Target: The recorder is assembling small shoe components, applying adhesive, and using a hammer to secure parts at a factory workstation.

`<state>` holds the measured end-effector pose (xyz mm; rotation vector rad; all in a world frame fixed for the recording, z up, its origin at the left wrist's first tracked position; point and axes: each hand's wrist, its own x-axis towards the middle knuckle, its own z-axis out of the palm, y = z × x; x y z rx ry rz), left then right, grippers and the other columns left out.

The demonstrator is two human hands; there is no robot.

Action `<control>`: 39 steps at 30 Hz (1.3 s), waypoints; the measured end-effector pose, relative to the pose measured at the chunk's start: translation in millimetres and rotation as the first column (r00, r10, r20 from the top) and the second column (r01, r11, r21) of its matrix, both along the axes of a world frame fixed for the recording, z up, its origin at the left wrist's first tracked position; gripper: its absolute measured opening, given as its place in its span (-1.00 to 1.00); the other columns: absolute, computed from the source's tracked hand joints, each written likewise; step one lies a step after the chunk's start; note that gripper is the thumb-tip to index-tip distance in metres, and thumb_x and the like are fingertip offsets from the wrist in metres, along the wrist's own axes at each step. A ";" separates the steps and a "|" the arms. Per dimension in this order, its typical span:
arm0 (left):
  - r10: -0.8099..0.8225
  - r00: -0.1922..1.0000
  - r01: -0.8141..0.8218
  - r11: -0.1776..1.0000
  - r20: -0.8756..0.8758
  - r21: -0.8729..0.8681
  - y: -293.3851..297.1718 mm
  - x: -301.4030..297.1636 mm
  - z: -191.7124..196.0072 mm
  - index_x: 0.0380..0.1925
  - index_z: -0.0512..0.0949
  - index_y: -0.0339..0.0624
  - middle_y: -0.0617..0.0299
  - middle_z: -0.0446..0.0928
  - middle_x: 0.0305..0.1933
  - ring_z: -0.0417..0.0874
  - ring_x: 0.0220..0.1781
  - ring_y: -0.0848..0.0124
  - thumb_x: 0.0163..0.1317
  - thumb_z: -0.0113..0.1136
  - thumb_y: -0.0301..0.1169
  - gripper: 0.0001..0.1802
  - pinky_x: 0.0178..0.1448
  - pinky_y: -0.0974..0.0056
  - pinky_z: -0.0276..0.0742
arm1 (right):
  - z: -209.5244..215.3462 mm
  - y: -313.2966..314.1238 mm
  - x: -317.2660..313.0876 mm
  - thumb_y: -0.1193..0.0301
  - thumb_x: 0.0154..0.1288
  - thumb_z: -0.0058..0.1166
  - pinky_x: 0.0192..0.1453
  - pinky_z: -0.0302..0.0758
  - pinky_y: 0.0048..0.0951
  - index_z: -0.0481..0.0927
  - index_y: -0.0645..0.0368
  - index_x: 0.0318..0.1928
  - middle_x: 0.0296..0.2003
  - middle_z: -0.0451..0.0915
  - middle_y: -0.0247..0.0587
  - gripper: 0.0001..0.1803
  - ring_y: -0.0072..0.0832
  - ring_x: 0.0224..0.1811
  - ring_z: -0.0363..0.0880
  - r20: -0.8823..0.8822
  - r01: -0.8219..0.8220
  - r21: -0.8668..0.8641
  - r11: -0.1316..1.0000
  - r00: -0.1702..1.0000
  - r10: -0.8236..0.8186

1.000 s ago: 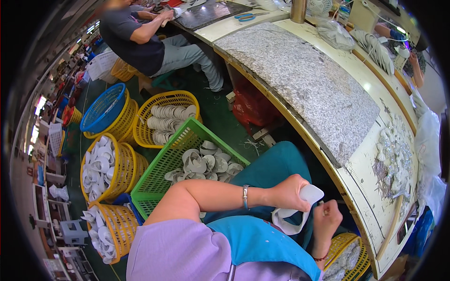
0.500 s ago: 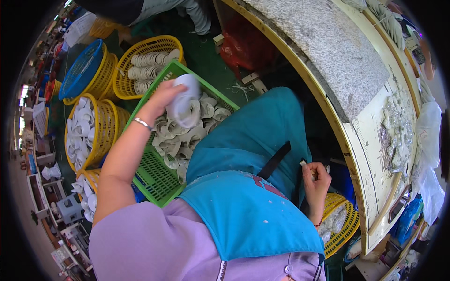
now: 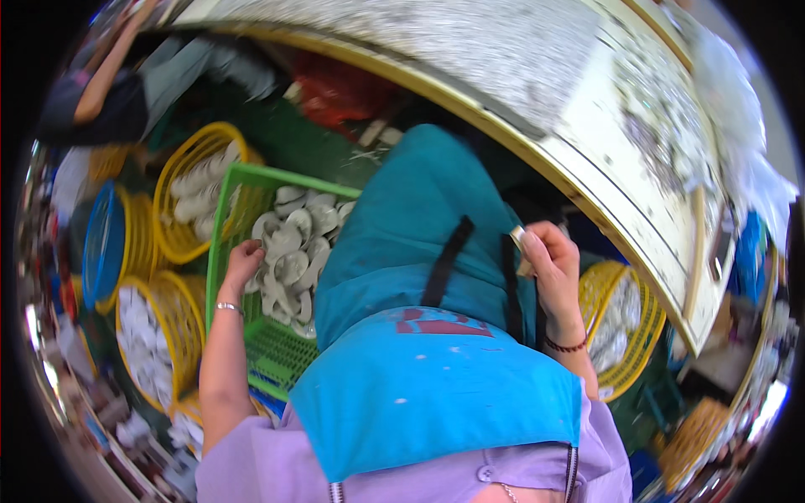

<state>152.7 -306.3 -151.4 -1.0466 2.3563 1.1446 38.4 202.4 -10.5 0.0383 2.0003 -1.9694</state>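
My left hand [image 3: 242, 266] is at the left side of a green plastic crate [image 3: 223, 230], beside a heap of white curved, ring-like pieces [image 3: 293, 243]. Its fingers are partly bent and slightly apart, with nothing visible in them. Over the right side of my lap, my right hand [image 3: 552, 256] pinches a small pale strip [image 3: 523, 251] between thumb and fingers; the strip's exact kind is too small to tell. A teal apron [image 3: 402, 210] covers my lap, beside the crate.
Yellow baskets [image 3: 172, 335] of white pieces stand at the left; another [image 3: 201, 163] holds stacked discs. A blue basket [image 3: 101, 243] tops a stack. At the right, a yellow basket [image 3: 641, 352] sits below a worktable [image 3: 579, 159]. Another person's arm [image 3: 109, 67] shows at far left.
My left hand has let go of the white piece it held above the crate and moved lower, to the crate's left side. My right hand has risen, still pinching. The whole view has swung.
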 end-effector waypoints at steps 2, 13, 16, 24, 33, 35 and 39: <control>-0.271 0.944 0.278 0.960 -0.187 0.016 48.3 -54.9 21.0 -0.07 0.49 -0.29 0.14 0.58 -0.16 0.58 -0.13 0.40 0.06 0.06 -0.53 -0.64 -0.04 0.34 0.47 | 6.9 -0.9 3.3 0.36 0.30 0.02 -0.56 0.18 -0.75 0.51 0.19 -0.34 -0.56 0.41 -0.54 -0.85 -0.84 -0.60 0.25 0.005 0.100 -0.065 0.993 0.995 -0.100; -0.724 0.083 0.984 0.169 -0.685 -0.059 345.4 -151.1 122.2 0.17 0.34 -0.04 0.05 0.26 0.24 0.32 0.23 0.13 -0.01 0.18 -0.45 -0.37 0.24 0.13 0.27 | 28.9 -17.7 35.4 0.48 0.30 -0.02 -0.38 0.33 -0.66 0.50 0.29 -0.25 -0.38 0.53 -0.27 -0.88 -0.69 -0.45 0.39 -0.371 -0.139 -0.158 0.978 0.926 0.072; -0.800 -0.034 0.993 0.038 -0.599 -0.107 379.8 -158.2 106.1 0.16 0.36 0.03 0.13 0.09 0.37 0.18 0.34 0.10 -0.03 0.12 -0.50 -0.37 0.37 0.05 0.04 | 41.8 -18.8 38.0 0.50 0.27 0.00 -0.31 0.41 -0.61 0.50 0.30 -0.27 -0.35 0.54 -0.21 -0.89 -0.59 -0.37 0.49 -0.333 -0.228 -0.227 0.947 0.932 0.145; -0.841 -0.253 0.922 -0.060 -0.478 -0.382 382.2 -149.3 50.2 -0.32 0.59 0.03 0.25 0.54 -0.15 0.38 0.16 0.18 -0.03 0.12 -0.40 -0.79 0.22 0.07 0.18 | 41.6 8.9 39.7 0.56 0.20 0.01 -0.30 0.47 -0.52 0.56 0.30 -0.29 -0.34 0.57 -0.13 -0.90 -0.45 -0.34 0.57 -0.464 -0.269 -0.200 0.942 0.873 0.150; -0.849 -0.127 0.949 0.046 -0.513 -0.311 360.2 -154.8 67.4 -0.40 0.55 -0.12 0.22 0.52 -0.39 0.48 -0.12 0.25 0.04 0.14 -0.36 -0.87 0.10 0.18 0.22 | 24.1 66.7 55.1 0.37 0.38 -0.20 -0.14 0.45 -0.36 0.40 0.22 -0.16 -0.31 0.44 -0.09 -0.81 -0.37 -0.32 0.49 -0.173 0.255 -0.641 0.724 0.871 -0.460; -0.840 -0.144 0.929 0.067 -0.524 -0.363 353.4 -156.5 72.1 -0.40 0.54 -0.13 0.22 0.52 -0.40 0.49 -0.13 0.26 0.06 0.12 -0.38 -0.88 0.11 0.18 0.22 | 26.4 67.3 54.4 0.34 0.41 -0.26 -0.22 0.41 -0.43 0.38 0.20 -0.17 -0.47 0.36 -0.26 -0.80 -0.51 -0.53 0.36 -0.157 0.337 -0.649 0.682 0.818 -0.553; -0.868 -0.051 0.984 0.041 -0.495 -0.174 341.1 -160.0 85.8 -0.35 0.53 -0.14 0.21 0.51 -0.42 0.50 -0.21 0.28 0.13 0.09 -0.39 -0.89 0.12 0.17 0.20 | 26.9 76.1 51.4 0.34 0.43 -0.28 -0.36 0.28 -0.51 0.38 0.19 -0.16 -0.51 0.31 -0.35 -0.80 -0.65 -0.64 0.16 -0.163 0.320 -0.708 0.630 0.794 -0.586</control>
